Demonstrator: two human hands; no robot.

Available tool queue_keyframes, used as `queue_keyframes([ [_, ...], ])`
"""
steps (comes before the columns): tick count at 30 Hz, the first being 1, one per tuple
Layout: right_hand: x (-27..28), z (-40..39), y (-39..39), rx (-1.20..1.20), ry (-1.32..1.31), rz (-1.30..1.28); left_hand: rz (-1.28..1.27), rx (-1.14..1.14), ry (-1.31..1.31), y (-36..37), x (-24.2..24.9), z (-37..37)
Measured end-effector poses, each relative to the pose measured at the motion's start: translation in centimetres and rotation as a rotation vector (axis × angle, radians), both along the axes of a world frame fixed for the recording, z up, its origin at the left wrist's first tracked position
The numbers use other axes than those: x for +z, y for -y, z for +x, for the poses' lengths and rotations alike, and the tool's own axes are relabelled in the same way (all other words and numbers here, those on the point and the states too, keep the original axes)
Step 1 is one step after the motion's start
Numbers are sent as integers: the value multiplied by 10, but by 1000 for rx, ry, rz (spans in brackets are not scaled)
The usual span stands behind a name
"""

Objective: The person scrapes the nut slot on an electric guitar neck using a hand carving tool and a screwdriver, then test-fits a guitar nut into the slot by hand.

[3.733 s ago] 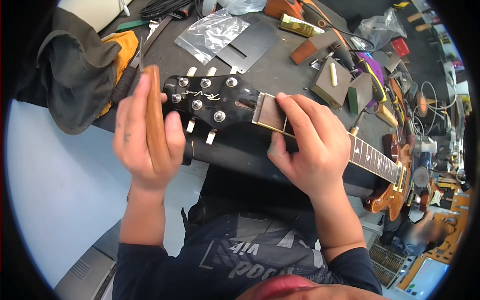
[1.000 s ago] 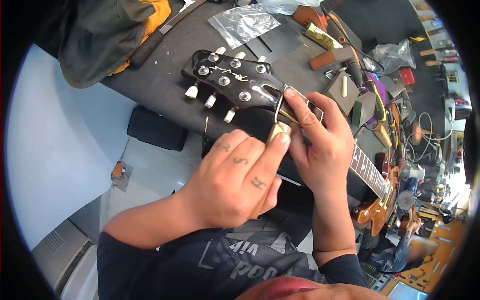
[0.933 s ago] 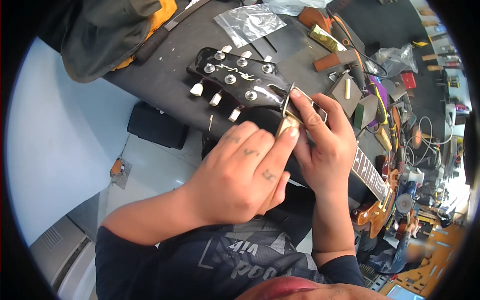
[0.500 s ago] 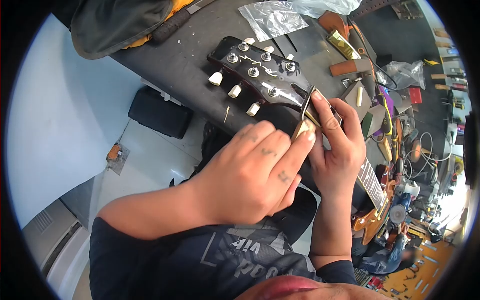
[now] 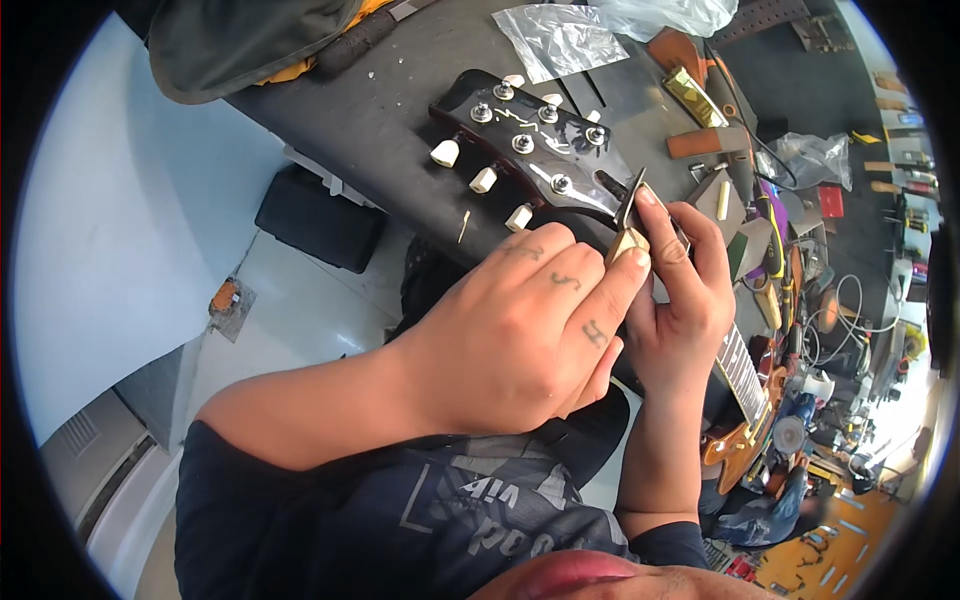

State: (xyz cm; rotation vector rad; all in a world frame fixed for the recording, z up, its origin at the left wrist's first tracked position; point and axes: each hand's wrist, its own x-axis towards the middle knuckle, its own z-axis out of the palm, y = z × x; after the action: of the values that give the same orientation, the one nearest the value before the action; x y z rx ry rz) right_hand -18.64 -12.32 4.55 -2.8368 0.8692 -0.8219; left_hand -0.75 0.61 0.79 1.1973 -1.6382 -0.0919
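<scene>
A dark glossy guitar headstock [image 5: 545, 150] with metal posts and cream tuner buttons lies over the workbench, its neck running down to the right. My left hand [image 5: 535, 320], its back toward me, is closed around a thin tool with a tan, wood-like handle [image 5: 627, 243]. The tool's narrow dark blade [image 5: 633, 198] rises across the nut end of the neck; most of its handle is inside my fist. My right hand [image 5: 680, 290] wraps the neck there, index fingertip against the blade's side. Past it shows the fretboard [image 5: 740, 375].
Clear plastic bags [image 5: 560, 42] and a brown block [image 5: 708, 142] lie on the dark workbench [image 5: 400, 120]. Tools and cables crowd the right side, near an orange-brown guitar body [image 5: 735, 450]. A black case [image 5: 320, 218] sits on the floor; another person [image 5: 770, 510] is at the far lower right.
My left hand has shifted slightly right and up with the tool, whose blade now stands at a different angle. The headstock sits a little farther right in view.
</scene>
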Motion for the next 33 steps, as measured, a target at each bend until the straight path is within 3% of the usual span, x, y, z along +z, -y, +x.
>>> queue_keyframes([
  [20, 4, -1, 1, -2, -28, -26, 74, -58, -21, -8, 2, 3],
  [33, 7, 0, -3, -41, -71, -29, -26, 42, 27, -11, -9, 21],
])
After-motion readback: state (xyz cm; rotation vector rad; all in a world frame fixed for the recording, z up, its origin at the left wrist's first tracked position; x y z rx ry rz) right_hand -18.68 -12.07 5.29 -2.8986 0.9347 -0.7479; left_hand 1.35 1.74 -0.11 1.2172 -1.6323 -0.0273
